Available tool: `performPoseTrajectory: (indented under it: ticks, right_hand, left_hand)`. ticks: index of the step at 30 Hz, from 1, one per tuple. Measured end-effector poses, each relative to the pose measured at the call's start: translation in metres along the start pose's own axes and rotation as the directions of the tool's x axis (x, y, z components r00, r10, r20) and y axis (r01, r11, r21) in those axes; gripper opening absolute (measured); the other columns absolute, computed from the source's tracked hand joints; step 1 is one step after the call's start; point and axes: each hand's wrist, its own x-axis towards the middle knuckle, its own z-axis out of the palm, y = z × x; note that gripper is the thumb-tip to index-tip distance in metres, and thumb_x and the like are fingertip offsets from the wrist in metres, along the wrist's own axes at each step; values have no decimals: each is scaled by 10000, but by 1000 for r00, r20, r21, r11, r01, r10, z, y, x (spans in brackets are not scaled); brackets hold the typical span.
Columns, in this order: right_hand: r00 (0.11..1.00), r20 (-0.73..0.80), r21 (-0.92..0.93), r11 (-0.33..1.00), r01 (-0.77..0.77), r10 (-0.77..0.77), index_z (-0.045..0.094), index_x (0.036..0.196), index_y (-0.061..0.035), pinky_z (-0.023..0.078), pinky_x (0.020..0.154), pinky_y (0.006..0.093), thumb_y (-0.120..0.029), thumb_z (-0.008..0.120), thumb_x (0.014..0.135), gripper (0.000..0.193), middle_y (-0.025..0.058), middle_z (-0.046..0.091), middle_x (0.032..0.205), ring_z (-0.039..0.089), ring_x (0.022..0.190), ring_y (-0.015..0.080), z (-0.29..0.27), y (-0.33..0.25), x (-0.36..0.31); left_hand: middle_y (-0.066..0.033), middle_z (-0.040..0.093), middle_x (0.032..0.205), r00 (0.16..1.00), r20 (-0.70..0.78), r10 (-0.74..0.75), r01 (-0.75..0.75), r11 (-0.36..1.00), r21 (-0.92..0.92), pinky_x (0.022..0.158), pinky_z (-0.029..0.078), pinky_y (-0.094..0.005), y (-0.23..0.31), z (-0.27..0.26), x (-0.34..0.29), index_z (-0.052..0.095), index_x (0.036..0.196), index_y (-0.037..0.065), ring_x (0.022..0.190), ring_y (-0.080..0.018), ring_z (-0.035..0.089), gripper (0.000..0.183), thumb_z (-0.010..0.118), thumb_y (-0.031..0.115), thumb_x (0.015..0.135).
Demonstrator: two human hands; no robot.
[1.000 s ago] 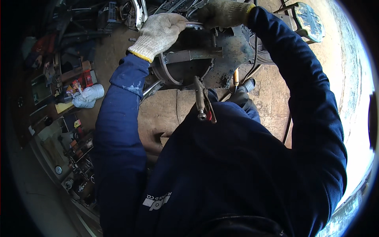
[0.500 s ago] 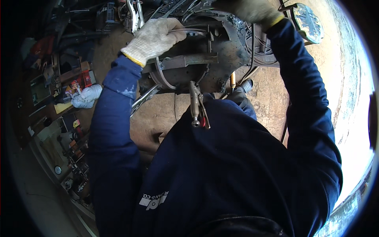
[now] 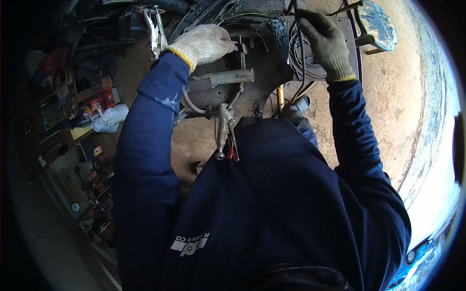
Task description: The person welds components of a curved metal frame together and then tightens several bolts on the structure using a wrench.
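Note:
My left hand [image 3: 206, 44], in a pale knit glove with a yellow cuff, is closed at a metal fitting on a round steel frame [image 3: 188, 101]; its fingertips meet a short piece I cannot make out. Just below, a short pipe [image 3: 233, 76] lies across the frame. Locking pliers [image 3: 223, 128] are clamped at the near edge, and another pair of locking pliers [image 3: 154, 31] stands left of my left hand. My right hand [image 3: 330, 46], in a darker-looking glove, is raised at the upper right, its fingers curled around a black cable [image 3: 302, 51].
Coiled cables [image 3: 315, 68] lie on a dark surface behind my right hand. A worn stool [image 3: 377, 26] stands at the far right. A yellow-handled tool [image 3: 280, 96] hangs near my shoe [image 3: 300, 105]. Cluttered shelves with a white bag [image 3: 109, 119] are at the left.
My right hand has come down and toward me from the top edge. My left hand has shifted slightly right along the frame. My view has shifted, and the near pliers appear further left.

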Motion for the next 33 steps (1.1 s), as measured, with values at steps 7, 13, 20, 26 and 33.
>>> performPoseTrajectory:
  ticks: [7, 13, 20, 26, 33]
  right_hand:
    - [993, 50, 14, 994, -109, 109, 700, 1231, -51, 518, 931, 291, -239, 695, 971, 321, 83, 751, 1127, 691, 1049, 158, -4, 34, -22]
    - [988, 41, 69, 986, -154, 151, 682, 1246, -25, 517, 929, 283, -215, 680, 979, 327, 94, 746, 1133, 695, 1045, 157, -8, 32, -26]
    - [996, 75, 128, 991, -48, 39, 674, 1271, -40, 521, 950, 284, -231, 672, 989, 340, 98, 738, 1155, 687, 1067, 157, 14, -5, -8]
    - [938, 342, 110, 989, -99, 55, 627, 1303, 5, 538, 879, 303, -270, 616, 1031, 387, 105, 716, 1122, 665, 987, 166, 67, -90, 47]
    - [907, 388, 229, 936, -268, 165, 606, 1314, 11, 542, 837, 302, -272, 579, 1055, 385, 69, 690, 1109, 640, 935, 150, 81, -66, 76]
  left_hand:
    - [-191, 731, 1019, 991, -46, -123, 127, 987, 94, 909, 540, -432, 37, -18, -3, 736, 1113, 50, 983, -346, 701, 369, 598, 323, 905]
    - [-135, 738, 1105, 963, -252, -98, 59, 986, -157, 1011, 513, -444, 24, -24, -15, 744, 1118, 123, 1101, -311, 680, 403, 566, 454, 972]
    - [-120, 731, 1121, 444, -780, -440, 107, 891, -442, 910, 536, -294, -78, -52, -68, 676, 1257, -6, 978, -164, 695, 444, 717, 293, 931]
    - [-163, 678, 1224, 585, -439, -682, 44, 568, -822, 1053, 430, -317, -134, -29, -34, 598, 1359, -22, 1168, -183, 606, 681, 721, 464, 898]
    - [-112, 673, 1251, 728, -504, -466, 43, 764, -644, 1052, 392, -356, -151, -42, -23, 718, 1258, 127, 1163, -223, 584, 579, 708, 546, 858]
